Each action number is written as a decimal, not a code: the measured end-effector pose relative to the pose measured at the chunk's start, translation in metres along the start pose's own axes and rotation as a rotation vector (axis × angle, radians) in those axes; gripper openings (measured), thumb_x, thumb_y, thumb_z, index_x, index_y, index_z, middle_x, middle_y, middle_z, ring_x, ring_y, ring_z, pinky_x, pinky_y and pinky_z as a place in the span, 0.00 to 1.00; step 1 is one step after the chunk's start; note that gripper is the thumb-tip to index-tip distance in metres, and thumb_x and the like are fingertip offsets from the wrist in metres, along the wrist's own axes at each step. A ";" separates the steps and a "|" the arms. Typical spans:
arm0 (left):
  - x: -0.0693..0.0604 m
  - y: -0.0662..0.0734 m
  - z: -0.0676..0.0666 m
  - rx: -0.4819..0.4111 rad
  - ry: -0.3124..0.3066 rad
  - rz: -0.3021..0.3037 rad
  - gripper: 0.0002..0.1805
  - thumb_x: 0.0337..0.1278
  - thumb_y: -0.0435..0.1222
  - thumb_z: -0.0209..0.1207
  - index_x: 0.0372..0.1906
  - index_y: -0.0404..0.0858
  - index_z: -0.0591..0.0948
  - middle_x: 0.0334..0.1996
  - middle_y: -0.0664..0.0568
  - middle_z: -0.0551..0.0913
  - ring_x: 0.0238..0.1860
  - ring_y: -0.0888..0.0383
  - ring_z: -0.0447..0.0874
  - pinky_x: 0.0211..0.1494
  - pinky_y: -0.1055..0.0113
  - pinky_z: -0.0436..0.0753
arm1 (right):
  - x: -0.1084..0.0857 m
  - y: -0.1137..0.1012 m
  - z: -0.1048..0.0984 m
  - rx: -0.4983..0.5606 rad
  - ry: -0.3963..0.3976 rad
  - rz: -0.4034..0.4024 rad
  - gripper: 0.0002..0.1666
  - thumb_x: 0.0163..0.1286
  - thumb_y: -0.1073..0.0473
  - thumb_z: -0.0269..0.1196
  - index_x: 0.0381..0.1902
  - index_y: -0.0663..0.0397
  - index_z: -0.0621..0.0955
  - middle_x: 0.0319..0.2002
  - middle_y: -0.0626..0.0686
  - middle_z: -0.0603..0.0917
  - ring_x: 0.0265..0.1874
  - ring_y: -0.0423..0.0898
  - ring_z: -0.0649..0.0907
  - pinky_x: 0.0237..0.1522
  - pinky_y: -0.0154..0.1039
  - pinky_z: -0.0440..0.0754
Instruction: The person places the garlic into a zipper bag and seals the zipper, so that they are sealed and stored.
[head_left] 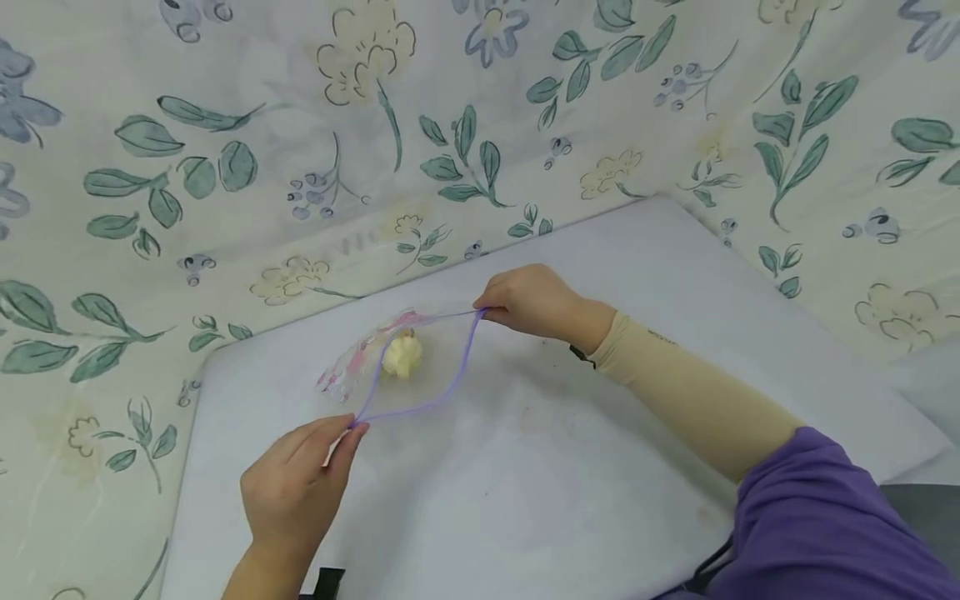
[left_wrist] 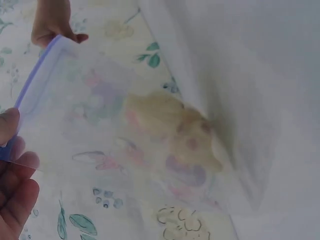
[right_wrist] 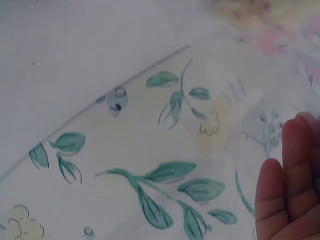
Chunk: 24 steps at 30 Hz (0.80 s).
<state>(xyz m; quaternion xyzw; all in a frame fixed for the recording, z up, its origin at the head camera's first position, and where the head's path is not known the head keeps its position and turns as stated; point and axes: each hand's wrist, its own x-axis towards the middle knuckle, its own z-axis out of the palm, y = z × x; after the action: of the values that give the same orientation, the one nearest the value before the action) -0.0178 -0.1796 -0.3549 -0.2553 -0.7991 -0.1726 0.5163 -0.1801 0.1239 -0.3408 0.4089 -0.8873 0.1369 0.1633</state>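
A clear zip bag (head_left: 453,387) with a purple rim is stretched between both hands, its mouth spread wide. At the near corner of the rim, the left hand (head_left: 296,483) pinches the bag between thumb and fingers. My right hand (head_left: 536,302) pinches the opposite corner, farther up and to the right. Inside the bag lies a pale yellow, lumpy thing (head_left: 402,356); through the plastic in the left wrist view it shows brownish spots, but its kind is unclear. Pink print marks the bag's far side. In the right wrist view only some fingers (right_wrist: 287,195) appear.
Beneath the bag is a white tabletop (head_left: 517,483). Behind and beside it hangs a floral cloth (head_left: 480,83) with green leaves, meeting the table's far edge. A dark object (head_left: 327,583) shows by the left wrist at the bottom edge.
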 end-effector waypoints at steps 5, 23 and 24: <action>0.014 -0.021 -0.006 -0.013 -0.040 -0.108 0.24 0.67 0.51 0.61 0.32 0.32 0.89 0.28 0.42 0.90 0.26 0.44 0.87 0.50 0.85 0.77 | 0.000 0.009 -0.017 0.016 0.033 -0.034 0.10 0.66 0.54 0.70 0.44 0.48 0.91 0.38 0.45 0.91 0.38 0.41 0.89 0.42 0.38 0.86; 0.083 -0.035 -0.030 -0.254 0.020 -0.669 0.14 0.49 0.24 0.72 0.45 0.30 0.88 0.31 0.78 0.85 0.25 0.76 0.80 0.32 0.86 0.76 | 0.000 0.009 -0.081 0.421 0.118 0.005 0.07 0.69 0.56 0.67 0.41 0.49 0.90 0.33 0.46 0.90 0.29 0.38 0.81 0.35 0.36 0.80; 0.087 -0.035 -0.031 -0.291 0.030 -0.698 0.15 0.50 0.24 0.71 0.46 0.29 0.88 0.31 0.75 0.87 0.25 0.75 0.82 0.33 0.85 0.78 | 0.000 0.008 -0.084 0.437 0.138 -0.003 0.07 0.70 0.57 0.67 0.40 0.50 0.90 0.32 0.46 0.89 0.28 0.39 0.81 0.34 0.36 0.80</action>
<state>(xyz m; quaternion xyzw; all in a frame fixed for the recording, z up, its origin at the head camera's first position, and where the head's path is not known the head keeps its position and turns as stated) -0.0451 -0.2046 -0.2633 -0.0356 -0.7974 -0.4535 0.3965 -0.1715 0.1611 -0.2651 0.4257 -0.8225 0.3535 0.1315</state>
